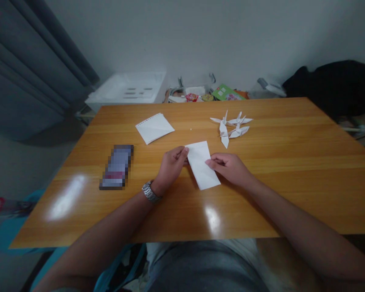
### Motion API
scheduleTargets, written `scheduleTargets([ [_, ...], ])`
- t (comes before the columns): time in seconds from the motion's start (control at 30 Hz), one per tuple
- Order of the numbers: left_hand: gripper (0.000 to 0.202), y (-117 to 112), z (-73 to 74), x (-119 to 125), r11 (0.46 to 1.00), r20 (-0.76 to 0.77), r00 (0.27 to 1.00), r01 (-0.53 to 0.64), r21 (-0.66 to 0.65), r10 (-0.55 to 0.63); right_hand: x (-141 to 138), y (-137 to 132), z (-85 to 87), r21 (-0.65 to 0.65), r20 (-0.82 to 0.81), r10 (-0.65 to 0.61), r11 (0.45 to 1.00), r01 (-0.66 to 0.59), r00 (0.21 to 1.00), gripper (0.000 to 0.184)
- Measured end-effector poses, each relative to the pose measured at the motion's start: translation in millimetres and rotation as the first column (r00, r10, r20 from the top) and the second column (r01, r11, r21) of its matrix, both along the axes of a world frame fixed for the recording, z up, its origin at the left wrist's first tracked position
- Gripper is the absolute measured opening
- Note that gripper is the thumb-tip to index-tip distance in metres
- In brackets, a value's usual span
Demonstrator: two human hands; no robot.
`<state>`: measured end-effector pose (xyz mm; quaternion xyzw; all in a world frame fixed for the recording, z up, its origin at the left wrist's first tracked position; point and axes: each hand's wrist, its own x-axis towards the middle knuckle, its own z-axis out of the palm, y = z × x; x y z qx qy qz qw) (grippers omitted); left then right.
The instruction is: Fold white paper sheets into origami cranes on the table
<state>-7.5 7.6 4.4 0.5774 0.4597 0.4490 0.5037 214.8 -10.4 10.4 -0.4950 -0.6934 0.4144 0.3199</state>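
Note:
A white sheet of paper (202,166), narrow and oblong, is held between my two hands above the table. My left hand (172,165), with a metal watch (151,192) on its wrist, pinches the sheet near its far left corner, thumb on top. On the opposite long edge, my right hand (229,167) grips the paper between thumb and fingers. The fingers under the sheet are partly hidden. Beyond my right hand lie several folded white paper cranes (224,132), close together. A small stack of white paper (155,128) with a perforated edge rests beyond my left hand.
The wooden table (276,162) spans the view. At its left lies a blurred-out phone (117,167). Behind the far edge stand a white plastic tray (130,89) and a green packet (227,93) among clutter. Dark cloth (337,87) is heaped at the right.

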Motion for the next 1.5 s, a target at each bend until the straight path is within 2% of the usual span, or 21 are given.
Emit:
scheduleTargets([
  [0.1, 0.049, -0.6, -4.5, 1.4, 0.995, 0.07, 0.996, 0.067, -0.076, -0.061, -0.1, 1.0, -0.2, 0.026, -0.021, -0.058, 0.998, 0.058, 0.998, 0.036],
  [0.23, 0.046, -2.8, -8.4, 3.1, 0.98, 0.082, 0.986, 0.157, -0.122, -0.147, 1.4, 2.8, -0.5, 0.057, -0.035, -0.1, 0.993, 0.101, 0.994, 0.036],
  [0.67, 0.035, -2.2, -6.7, 3.3, 0.975, 0.086, 0.987, 0.147, -0.169, -0.134, 3.5, 4.6, -1.2, 0.055, -0.017, -0.091, 0.994, 0.092, 0.996, 0.037],
  [0.9, 0.037, -2.0, -6.0, 3.1, 0.974, 0.084, 0.987, 0.15, -0.171, -0.137, 4.2, 4.1, -2.6, 0.051, -0.022, -0.094, 0.994, 0.095, 0.995, 0.04],
  [1.17, 0.038, -3.9, -12.4, 3.0, 0.949, 0.123, 0.969, 0.237, -0.208, -0.215, 7.0, 5.6, -5.0, 0.05, -0.08, -0.163, 0.985, 0.168, 0.983, 0.036],
  [1.5, 0.036, -3.0, -11.2, 1.9, 0.946, 0.096, 0.971, 0.233, -0.226, -0.217, 5.4, 4.2, -1.7, 0.032, -0.1, -0.16, 0.986, 0.164, 0.982, 0.034],
])
